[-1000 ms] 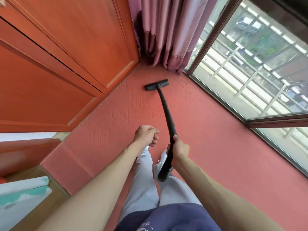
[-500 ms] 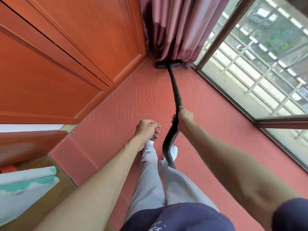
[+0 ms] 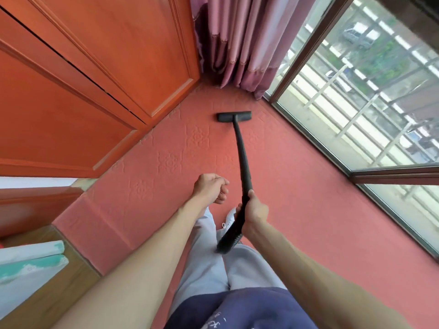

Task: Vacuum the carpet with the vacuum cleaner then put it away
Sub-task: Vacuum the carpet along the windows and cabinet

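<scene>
Half a second ago the nozzle was pushed right up under the curtain hem in the far corner; now it is sitting back on open carpet, so the person is drawing the wand toward the body on a return stroke.

Going from left to right: the orange wooden cabinet doors [image 3: 99,74] are standing along the left edge of the red carpet [image 3: 308,210], whose embossed flower pattern is showing beside them. The left hand [image 3: 210,188] is hanging over the carpet with its fingers loosely curled, holding nothing and touching nothing, much as it was a moment ago. Just to its right, the black vacuum wand [image 3: 242,150] is slanting down and away to the flat nozzle [image 3: 234,116], which is lying on the carpet near the pink curtain [image 3: 242,43] but now apart from its hem. The right hand [image 3: 253,211] is wrapped around the upper end of the wand, thumb lying along the tube, where the ribbed hose [image 3: 229,241] is starting. That arm is bending in closer than before, which fits a pull. Farther right, the glass window [image 3: 356,103] is running along the carpet's other edge.

The task looks to be in the middle of its vacuuming part: the corner strip is getting back-and-forth passes, and the carpet nearer the feet probably remains to be covered. The vacuum's main body is out of view, and putting it away is not yet begun.
</scene>
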Tool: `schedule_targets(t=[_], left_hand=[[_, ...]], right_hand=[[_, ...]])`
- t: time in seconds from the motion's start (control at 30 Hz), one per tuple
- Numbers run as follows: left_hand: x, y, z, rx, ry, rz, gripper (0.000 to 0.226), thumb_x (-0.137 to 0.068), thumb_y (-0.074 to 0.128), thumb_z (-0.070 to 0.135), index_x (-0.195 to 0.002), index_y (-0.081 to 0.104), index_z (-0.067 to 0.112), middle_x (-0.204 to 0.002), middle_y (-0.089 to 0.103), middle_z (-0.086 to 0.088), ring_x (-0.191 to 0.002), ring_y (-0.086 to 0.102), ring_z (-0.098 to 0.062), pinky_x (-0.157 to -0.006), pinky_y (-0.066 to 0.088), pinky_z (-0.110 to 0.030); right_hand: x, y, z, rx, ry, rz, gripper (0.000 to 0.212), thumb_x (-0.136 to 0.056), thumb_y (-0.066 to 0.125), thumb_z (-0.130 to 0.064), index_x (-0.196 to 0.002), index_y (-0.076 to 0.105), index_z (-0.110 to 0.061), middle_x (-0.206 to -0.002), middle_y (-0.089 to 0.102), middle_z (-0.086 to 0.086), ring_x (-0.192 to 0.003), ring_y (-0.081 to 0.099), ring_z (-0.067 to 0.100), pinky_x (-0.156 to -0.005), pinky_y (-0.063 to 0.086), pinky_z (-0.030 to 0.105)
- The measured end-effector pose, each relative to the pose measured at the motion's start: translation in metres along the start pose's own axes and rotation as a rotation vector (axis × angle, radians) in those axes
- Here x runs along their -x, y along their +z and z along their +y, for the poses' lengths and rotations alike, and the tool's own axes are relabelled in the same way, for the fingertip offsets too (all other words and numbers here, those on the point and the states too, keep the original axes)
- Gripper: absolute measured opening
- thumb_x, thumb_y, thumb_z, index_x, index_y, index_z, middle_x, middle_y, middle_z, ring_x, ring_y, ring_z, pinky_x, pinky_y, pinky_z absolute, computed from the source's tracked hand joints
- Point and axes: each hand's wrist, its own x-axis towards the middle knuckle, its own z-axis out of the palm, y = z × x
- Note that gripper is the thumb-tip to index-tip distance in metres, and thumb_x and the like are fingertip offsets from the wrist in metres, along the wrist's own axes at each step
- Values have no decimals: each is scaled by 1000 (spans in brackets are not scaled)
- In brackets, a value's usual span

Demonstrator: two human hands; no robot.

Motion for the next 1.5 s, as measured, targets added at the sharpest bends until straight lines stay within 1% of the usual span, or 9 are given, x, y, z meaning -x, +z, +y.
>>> schedule_targets(t=[0.2, 0.4, 0.63, 0.87, 1.0, 1.13, 1.2, 1.27, 1.5], left_hand=[[9, 14, 10, -12, 36, -33, 20, -91, 45, 2, -86, 64, 3, -65, 59, -10, -48, 51, -18, -41, 46, -20], [12, 8, 7, -35, 58, -2, 22, -91, 43, 0, -93, 65, -2, -66, 59, -10, -49, 51, -17, -44, 46, -21], [18, 1, -22, -54, 22, 12, 22, -91, 44, 3, -93, 66, 0, -66, 60, -9, -49, 52, -16, -45, 47, -22], [27, -9, -32, 16, 21, 55, 21, -91, 45, 1, -94, 65, -3, -67, 58, -11, -46, 50, -17, -44, 43, -21], [30, -8, -27, 30, 28, 53, 22, -90, 44, 1, -95, 65, -3, -67, 59, -11, -48, 51, -18, -42, 44, -20], [31, -6, -25, 60, 27, 31, 18, -90, 47, 1, -92, 65, 0, -65, 58, -11, -48, 49, -19, -40, 44, -19], [31, -7, -24, 58, 26, 21, 16, -89, 48, 2, -90, 64, 1, -65, 58, -10, -48, 50, -19, -41, 44, -20], [29, -10, -25, 60, 26, 19, 16, -89, 48, 2, -91, 65, 1, -66, 58, -11, -48, 49, -19, -41, 44, -20], [15, -28, -25, 45, 11, 28, 18, -90, 48, 2, -94, 65, -3, -70, 57, -14, -49, 48, -21, -44, 43, -22]], right_hand=[[40, -36, 24, -77, 93, -8, 31, -96, 56, -28, -78, 56, -2, -52, 46, 9, -34, 41, 18, -40, 38, 22], [-15, -13, -35, -43, 38, -138, 31, -100, 48, -29, -75, 47, -11, -51, 41, 6, -36, 40, 17, -44, 36, 24], [-55, 27, -89, 137, -43, -207, 24, -100, 47, -34, -85, 45, -15, -57, 43, 5, -36, 44, 17, -45, 43, 23], [-14, 4, -7, 345, -114, -164, 33, -88, 57, -31, -67, 53, -5, -48, 51, 10, -39, 48, 22, -45, 44, 30], [15, -52, 57, 547, -167, -151, 35, -80, 55, -43, -69, 60, -9, -55, 59, 9, -46, 56, 25, -53, 53, 39], [22, -89, 74, 674, -111, -132, 41, -76, 55, -48, -67, 60, -9, -54, 58, 8, -46, 55, 26, -58, 56, 43], [22, -82, 62, 684, -113, -117, 40, -77, 56, -46, -69, 59, -7, -56, 59, 10, -45, 55, 26, -54, 53, 40], [18, -61, 39, 628, -134, -124, 35, -85, 57, -36, -70, 56, -4, -54, 55, 11, -40, 52, 24, -45, 47, 30], [-9, 54, -52, 519, -174, -172, 26, -95, 56, -24, -76, 48, -7, -56, 47, 9, -42, 46, 18, -45, 43, 28]])
